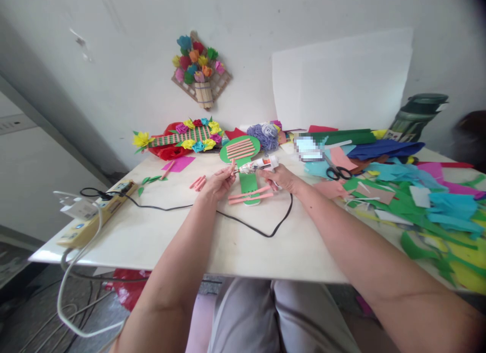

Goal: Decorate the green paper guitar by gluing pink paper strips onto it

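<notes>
My right hand (280, 179) is closed around a white hot glue gun (268, 163), its nozzle pointing left. Pinched in my left hand (221, 181) is a short pink paper stick (233, 164), held upright by the nozzle. Beneath both hands lies a green card shape with an oval head (224, 153) and a long green strip (248, 181). Several pink sticks (240, 148) run in rows across the oval. Two longer pink strips (250, 197) cross the lower end of the green strip. Short loose pink sticks (198, 183) rest to the left of my left hand.
The glue gun's black cord (243, 223) loops over the table to a power strip (96, 216) at left. Paper scraps (402, 191) and black scissors (339, 173) lie at right. A flower-trimmed guitar-shaped craft (178, 139), purple yarn (262, 136) and a dark bottle (419, 115) stand behind.
</notes>
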The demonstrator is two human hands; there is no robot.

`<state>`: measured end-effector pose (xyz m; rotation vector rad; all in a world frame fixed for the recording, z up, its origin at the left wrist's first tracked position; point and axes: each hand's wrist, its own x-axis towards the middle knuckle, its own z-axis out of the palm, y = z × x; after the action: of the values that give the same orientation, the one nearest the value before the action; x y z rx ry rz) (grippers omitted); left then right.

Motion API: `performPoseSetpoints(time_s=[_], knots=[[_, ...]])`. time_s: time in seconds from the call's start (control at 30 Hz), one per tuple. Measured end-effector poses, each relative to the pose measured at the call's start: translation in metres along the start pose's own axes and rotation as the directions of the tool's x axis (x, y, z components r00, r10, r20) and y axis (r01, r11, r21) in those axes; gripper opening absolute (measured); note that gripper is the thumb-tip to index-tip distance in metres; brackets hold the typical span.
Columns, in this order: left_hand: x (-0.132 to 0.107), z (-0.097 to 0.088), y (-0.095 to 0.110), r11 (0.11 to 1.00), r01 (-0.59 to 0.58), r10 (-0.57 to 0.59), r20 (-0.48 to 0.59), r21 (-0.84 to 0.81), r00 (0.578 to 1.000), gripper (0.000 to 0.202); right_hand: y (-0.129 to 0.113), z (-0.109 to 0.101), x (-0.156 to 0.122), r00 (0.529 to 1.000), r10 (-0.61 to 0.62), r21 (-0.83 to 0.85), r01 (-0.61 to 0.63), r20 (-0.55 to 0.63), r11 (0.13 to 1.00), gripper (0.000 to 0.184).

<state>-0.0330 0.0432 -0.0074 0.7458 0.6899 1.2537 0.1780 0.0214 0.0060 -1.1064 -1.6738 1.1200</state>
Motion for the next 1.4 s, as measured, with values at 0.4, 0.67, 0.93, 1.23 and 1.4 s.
performPoseSetpoints(time_s=[0.4, 0.67, 0.93, 1.23, 1.4], knots=[[-0.002, 0.003, 0.001, 1.000, 0.009, -0.010, -0.019, -0.003, 1.000, 0.011, -0.002, 0.000, -0.001, 1.000, -0.013, -0.004, 0.013, 0.000, 1.000, 0.046], [0.000, 0.000, 0.000, 1.000, -0.002, 0.002, -0.026, -0.009, 1.000, 0.011, -0.002, 0.001, -0.001, 1.000, 0.002, -0.015, -0.002, 0.016, 1.000, 0.046], [-0.001, 0.001, 0.002, 1.000, 0.006, -0.007, 0.045, 0.022, 0.999, 0.009, 0.005, -0.001, 0.002, 0.999, -0.025, 0.021, 0.025, -0.026, 0.999, 0.048], [0.000, -0.006, 0.003, 0.985, -0.051, 0.042, 0.053, 0.166, 0.998, 0.011, 0.006, -0.007, 0.001, 0.977, 0.031, 0.249, 0.023, -0.211, 0.968, 0.050], [-0.003, -0.002, 0.004, 0.880, -0.181, 0.154, 0.096, 0.439, 0.983, 0.018, 0.015, -0.012, 0.008, 0.939, 0.085, 0.364, 0.046, -0.334, 0.930, 0.052]])
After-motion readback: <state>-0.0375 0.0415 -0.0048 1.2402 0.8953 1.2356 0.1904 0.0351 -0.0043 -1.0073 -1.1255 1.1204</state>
